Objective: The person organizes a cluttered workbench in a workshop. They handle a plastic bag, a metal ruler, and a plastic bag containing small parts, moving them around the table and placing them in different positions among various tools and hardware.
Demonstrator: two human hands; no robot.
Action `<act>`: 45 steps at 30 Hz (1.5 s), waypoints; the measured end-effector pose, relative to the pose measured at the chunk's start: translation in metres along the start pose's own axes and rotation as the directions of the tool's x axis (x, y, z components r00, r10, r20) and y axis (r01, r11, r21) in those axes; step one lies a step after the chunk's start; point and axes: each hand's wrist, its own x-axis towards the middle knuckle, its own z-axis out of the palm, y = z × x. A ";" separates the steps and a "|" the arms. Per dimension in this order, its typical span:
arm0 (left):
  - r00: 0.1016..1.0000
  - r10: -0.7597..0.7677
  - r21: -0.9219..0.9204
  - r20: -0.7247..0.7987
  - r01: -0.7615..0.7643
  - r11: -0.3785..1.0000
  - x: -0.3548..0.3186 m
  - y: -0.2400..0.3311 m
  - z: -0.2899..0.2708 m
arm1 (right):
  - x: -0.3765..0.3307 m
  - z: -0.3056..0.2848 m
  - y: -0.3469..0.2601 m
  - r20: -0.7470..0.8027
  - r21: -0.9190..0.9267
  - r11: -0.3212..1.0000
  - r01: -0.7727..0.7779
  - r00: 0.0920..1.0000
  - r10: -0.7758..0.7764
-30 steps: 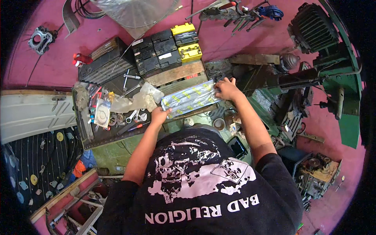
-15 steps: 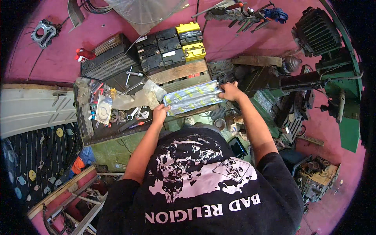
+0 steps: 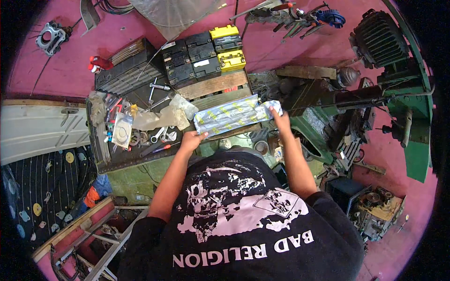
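Note:
I hold a long silvery plastic package (image 3: 233,114) with blue and yellow print across a cluttered workbench (image 3: 140,159). My left hand (image 3: 192,139) grips its lower left end. My right hand (image 3: 280,119) pinches its right end. The package lies slightly tilted, with its right end higher, over a wooden plank (image 3: 213,85). Spanners (image 3: 161,136) and a crumpled clear bag (image 3: 164,117) lie just left of my left hand.
Several black and yellow batteries (image 3: 206,56) stand behind the plank. A tray of small parts and tools (image 3: 117,129) fills the bench's left. Green machinery (image 3: 398,103) stands to the right, a finned engine cylinder (image 3: 377,33) at the back right, and a white panel (image 3: 33,126) on the left.
My right hand has shifted a little toward me along the package's right end. The left hand keeps its grip in about the same spot.

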 end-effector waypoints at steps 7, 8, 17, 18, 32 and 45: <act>0.993 -0.052 -0.713 0.105 0.112 0.692 0.001 -0.016 0.020 | -0.034 0.036 0.029 0.069 0.358 0.923 -0.140 0.990 0.124; 0.994 -0.053 -0.715 0.098 0.107 0.691 0.000 -0.017 0.019 | -0.033 0.035 0.027 0.050 0.370 0.921 -0.124 0.992 0.114; 0.984 -0.152 -0.771 0.098 0.172 0.614 -0.013 0.001 0.021 | -0.009 0.031 0.009 0.167 0.326 0.923 -0.203 0.974 0.155; 0.989 -0.114 -0.783 0.094 0.145 0.605 -0.013 0.000 0.022 | -0.008 0.031 0.012 0.147 0.330 0.920 -0.213 0.974 0.173; 0.999 -0.034 -0.811 0.041 0.053 0.582 -0.002 -0.024 0.021 | -0.014 0.040 0.009 0.108 0.395 0.873 -0.286 0.958 0.265; 0.988 -0.003 -0.784 0.153 0.123 0.609 0.002 -0.039 0.026 | -0.013 0.047 0.012 0.120 0.475 0.846 -0.244 0.970 0.213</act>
